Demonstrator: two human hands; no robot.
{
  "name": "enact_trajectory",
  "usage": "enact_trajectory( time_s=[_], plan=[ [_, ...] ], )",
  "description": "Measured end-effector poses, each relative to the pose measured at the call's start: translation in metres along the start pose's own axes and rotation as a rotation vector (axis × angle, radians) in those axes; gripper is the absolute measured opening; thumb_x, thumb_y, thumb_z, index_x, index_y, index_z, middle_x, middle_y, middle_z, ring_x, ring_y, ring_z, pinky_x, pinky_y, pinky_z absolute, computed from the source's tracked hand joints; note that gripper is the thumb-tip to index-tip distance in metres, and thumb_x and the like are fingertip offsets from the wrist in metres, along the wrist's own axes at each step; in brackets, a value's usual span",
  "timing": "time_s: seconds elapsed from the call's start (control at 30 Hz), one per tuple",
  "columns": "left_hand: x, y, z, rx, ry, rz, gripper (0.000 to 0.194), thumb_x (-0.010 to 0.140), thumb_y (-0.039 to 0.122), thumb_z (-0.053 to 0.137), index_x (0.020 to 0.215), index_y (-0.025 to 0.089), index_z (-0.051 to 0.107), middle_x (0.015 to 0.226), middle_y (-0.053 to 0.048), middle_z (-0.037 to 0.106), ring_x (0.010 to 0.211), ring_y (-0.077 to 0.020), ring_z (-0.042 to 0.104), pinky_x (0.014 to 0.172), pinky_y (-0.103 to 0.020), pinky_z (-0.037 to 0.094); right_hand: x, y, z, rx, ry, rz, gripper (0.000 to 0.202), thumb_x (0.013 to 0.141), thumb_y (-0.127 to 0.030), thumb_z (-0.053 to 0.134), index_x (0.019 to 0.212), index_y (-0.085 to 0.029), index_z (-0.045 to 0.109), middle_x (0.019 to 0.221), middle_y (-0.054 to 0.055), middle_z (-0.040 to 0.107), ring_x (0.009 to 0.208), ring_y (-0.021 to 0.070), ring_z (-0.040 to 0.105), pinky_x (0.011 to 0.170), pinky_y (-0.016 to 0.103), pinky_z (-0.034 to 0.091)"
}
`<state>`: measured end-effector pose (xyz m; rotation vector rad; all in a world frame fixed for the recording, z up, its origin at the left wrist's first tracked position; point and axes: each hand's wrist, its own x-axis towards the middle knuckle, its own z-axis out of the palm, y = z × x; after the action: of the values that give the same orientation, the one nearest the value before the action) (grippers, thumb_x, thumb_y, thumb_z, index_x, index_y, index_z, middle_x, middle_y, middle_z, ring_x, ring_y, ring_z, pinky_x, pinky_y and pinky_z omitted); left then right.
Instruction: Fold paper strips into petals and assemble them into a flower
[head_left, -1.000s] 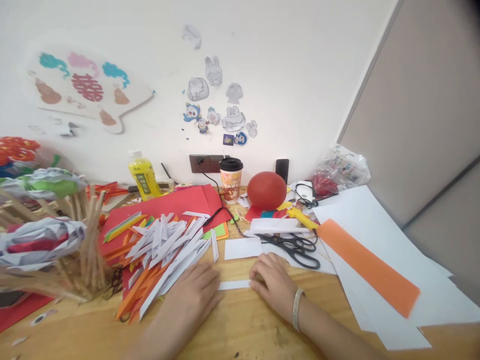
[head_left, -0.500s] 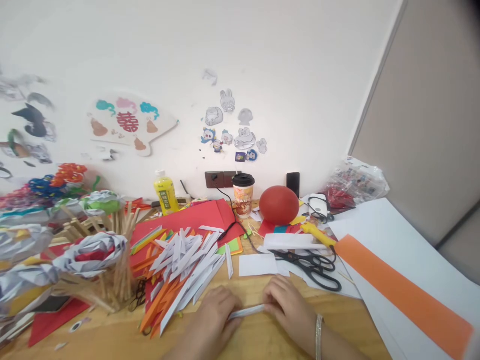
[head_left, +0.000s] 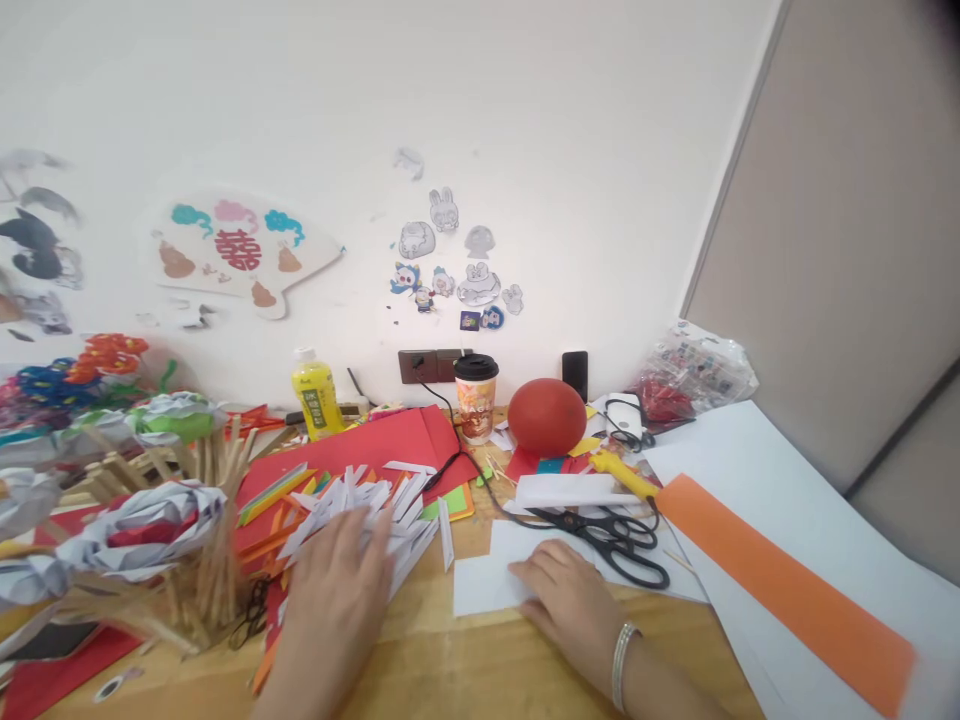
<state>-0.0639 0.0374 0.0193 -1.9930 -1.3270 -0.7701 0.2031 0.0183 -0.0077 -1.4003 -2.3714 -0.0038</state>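
Note:
My left hand [head_left: 337, 570] lies over a heap of folded white paper strips [head_left: 412, 520]. Its fingers are stretched out and slightly blurred, and I make out nothing gripped in them. Orange folded strips [head_left: 262, 545] stick out beside and under the white ones. At the right, my right hand [head_left: 566, 605], with a bracelet at the wrist, has its fingers closed on the edge of a small white paper piece [head_left: 484, 588]. Another white sheet [head_left: 517, 538] is partly beneath that piece. Black scissors [head_left: 626, 545] lie just beyond the right hand.
Paper flowers [head_left: 150, 530] and wooden sticks [head_left: 217, 530] crowd the left. At the back stand a yellow bottle [head_left: 316, 395], a lidded cup [head_left: 475, 400] and a red balloon [head_left: 546, 417]. A yellow glue gun [head_left: 622, 473], an orange strip [head_left: 787, 590] and white sheets [head_left: 720, 450] lie right.
My left hand has moved left onto the strip heap, and the folded strip between my hands is gone from there. My right hand now touches the white paper piece, which has shifted nearer.

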Motion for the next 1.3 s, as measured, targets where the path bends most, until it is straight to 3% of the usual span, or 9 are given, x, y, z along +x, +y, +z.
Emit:
enact_trajectory(
  time_s=[0.13,0.2,0.33,0.5,0.6,0.83,1.03,1.17,1.3],
  plan=[
    [-0.013,0.034,0.003,-0.23,-0.069,0.412,0.032,0.084,0.037,0.049,0.11,0.02,0.057,0.11,-0.01,0.062,0.103,-0.026,0.055,0.085,-0.037,0.046,-0.004,-0.004,0.008,-0.063,0.095,-0.26,0.003,0.081,-0.02,0.059,0.083,-0.02,0.061,0.074,0.001,0.063,0.074,0.0171,0.053,0.068,0.029,0.04],
    [-0.016,0.047,0.001,-0.345,-0.097,0.483,0.028,0.086,0.037,0.048,0.105,0.019,0.06,0.1,-0.007,0.067,0.094,-0.0219,0.059,0.082,-0.033,0.049,-0.007,-0.006,0.009,-0.066,0.16,-0.346,0.01,0.086,-0.019,0.052,0.079,-0.02,0.059,0.07,0.0,0.061,0.07,0.0157,0.051,0.064,0.028,0.038],
    [-0.015,0.057,-0.002,-0.527,-0.105,0.432,0.029,0.093,0.027,0.035,0.087,0.019,0.062,0.082,-0.003,0.068,0.08,-0.0166,0.061,0.074,-0.027,0.051,-0.011,-0.011,0.005,-0.074,0.205,-0.403,0.023,0.089,-0.012,0.042,0.073,-0.019,0.056,0.063,0.001,0.059,0.063,0.0142,0.048,0.058,0.027,0.035],
    [-0.015,0.06,-0.003,-0.555,-0.177,0.383,0.037,0.095,0.02,0.028,0.077,0.019,0.06,0.071,-0.002,0.061,0.07,-0.0151,0.056,0.064,-0.025,0.047,-0.012,-0.015,-0.002,-0.039,0.172,-0.386,0.019,0.087,-0.027,0.05,0.071,-0.019,0.056,0.066,0.001,0.058,0.065,0.015,0.05,0.058,0.027,0.036],
    [-0.016,0.062,-0.006,-0.518,-0.254,0.431,0.037,0.096,0.018,0.028,0.074,0.017,0.058,0.067,-0.001,0.058,0.065,-0.0144,0.052,0.06,-0.025,0.044,-0.013,-0.015,0.001,-0.08,0.172,-0.373,0.024,0.089,-0.015,0.043,0.067,-0.018,0.054,0.064,0.002,0.056,0.063,0.0144,0.048,0.057,0.027,0.036],
    [-0.023,0.072,-0.006,-0.451,-0.172,0.548,0.031,0.093,0.009,0.028,0.09,0.015,0.058,0.074,-0.005,0.061,0.069,-0.0177,0.054,0.064,-0.03,0.045,-0.021,-0.015,0.009,-0.115,0.139,-0.518,0.023,0.09,-0.01,0.038,0.077,-0.018,0.056,0.08,0.007,0.061,0.072,0.0173,0.051,0.064,0.03,0.04],
    [-0.025,0.068,-0.012,-0.636,-0.366,0.384,0.03,0.094,0.015,0.029,0.086,0.02,0.057,0.075,0.0,0.061,0.066,-0.0125,0.057,0.06,-0.019,0.046,-0.019,-0.018,0.001,-0.014,0.12,-0.405,0.018,0.09,-0.019,0.043,0.078,-0.018,0.057,0.073,0.004,0.063,0.066,0.0159,0.051,0.058,0.027,0.04],
    [-0.022,0.067,-0.017,-0.612,-0.352,0.365,0.029,0.095,0.018,0.029,0.098,0.023,0.057,0.077,0.0,0.061,0.066,-0.012,0.058,0.058,-0.019,0.046,-0.016,-0.018,-0.004,0.123,0.129,-0.367,0.017,0.088,-0.021,0.047,0.075,-0.019,0.057,0.08,0.003,0.065,0.073,0.0151,0.054,0.064,0.026,0.044],
    [-0.024,0.073,-0.016,-0.545,-0.301,0.39,0.029,0.095,0.019,0.03,0.094,0.022,0.059,0.072,0.0,0.06,0.062,-0.012,0.056,0.055,-0.019,0.046,-0.017,-0.019,-0.004,0.202,0.135,-0.34,0.019,0.087,-0.016,0.044,0.074,-0.018,0.058,0.079,0.004,0.065,0.072,0.0153,0.054,0.064,0.026,0.045]
  ],
)
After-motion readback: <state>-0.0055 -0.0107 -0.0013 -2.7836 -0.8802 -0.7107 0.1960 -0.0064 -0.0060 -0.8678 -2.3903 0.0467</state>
